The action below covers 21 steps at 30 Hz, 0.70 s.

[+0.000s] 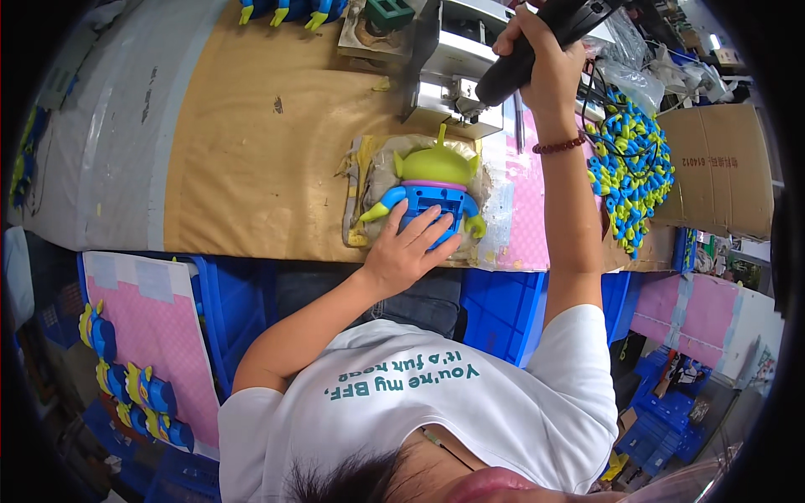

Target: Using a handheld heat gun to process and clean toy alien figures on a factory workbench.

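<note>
Toy (436, 172) lies on the worn pad (359, 230) near the bench (251, 126) edge, recessed blue panel up, green head away from the person; left hand (409, 256) is spread over the blue body, fingers apart, steadying rather than gripping; right hand (545, 59) is wrapped round the black tool (524, 63), up off the toy to the right; toy looks like light, stiff, smooth plastic, so probably slick and apt to slide or rock; best hold is the torso sides; antenna and arms look the weak bits; metal unit (428, 92) stands just beyond the head and limits room there; can't tell if the tool touches it; parts pile (631, 168) sits right, thin black cable (616, 151) across it, a snag risk; carton (713, 168) past that.
</note>
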Each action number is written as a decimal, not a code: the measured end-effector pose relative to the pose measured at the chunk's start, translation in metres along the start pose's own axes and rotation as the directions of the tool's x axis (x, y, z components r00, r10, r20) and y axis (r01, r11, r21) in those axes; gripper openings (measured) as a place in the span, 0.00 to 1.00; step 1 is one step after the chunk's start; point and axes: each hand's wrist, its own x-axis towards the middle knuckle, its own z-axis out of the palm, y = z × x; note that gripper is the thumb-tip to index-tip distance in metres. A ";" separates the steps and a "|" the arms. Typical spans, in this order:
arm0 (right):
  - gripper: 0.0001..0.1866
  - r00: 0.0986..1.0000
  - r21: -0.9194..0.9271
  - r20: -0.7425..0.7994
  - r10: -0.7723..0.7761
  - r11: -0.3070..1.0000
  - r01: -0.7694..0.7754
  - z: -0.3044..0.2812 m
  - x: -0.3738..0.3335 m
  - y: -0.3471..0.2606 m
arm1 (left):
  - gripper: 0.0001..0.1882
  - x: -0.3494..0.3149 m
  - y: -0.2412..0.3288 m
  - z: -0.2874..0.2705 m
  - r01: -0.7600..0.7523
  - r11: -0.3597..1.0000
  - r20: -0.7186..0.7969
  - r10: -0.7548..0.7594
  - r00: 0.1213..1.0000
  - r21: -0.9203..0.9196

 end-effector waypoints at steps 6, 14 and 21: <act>0.14 0.976 0.002 0.214 -0.046 0.999 0.047 -0.003 -0.030 -0.045 | 0.16 0.000 0.000 0.001 0.018 0.999 0.009 -0.017 1.000 -0.051; 0.34 0.876 0.056 0.467 -0.118 0.993 0.104 0.014 -0.080 -0.056 | 0.19 -0.002 -0.002 0.000 -0.003 1.000 -0.017 0.002 1.000 -0.015; 0.30 0.849 0.143 0.508 -0.145 0.986 0.082 0.010 -0.085 -0.028 | 0.19 -0.003 -0.005 0.000 -0.003 0.999 -0.022 0.002 1.000 -0.037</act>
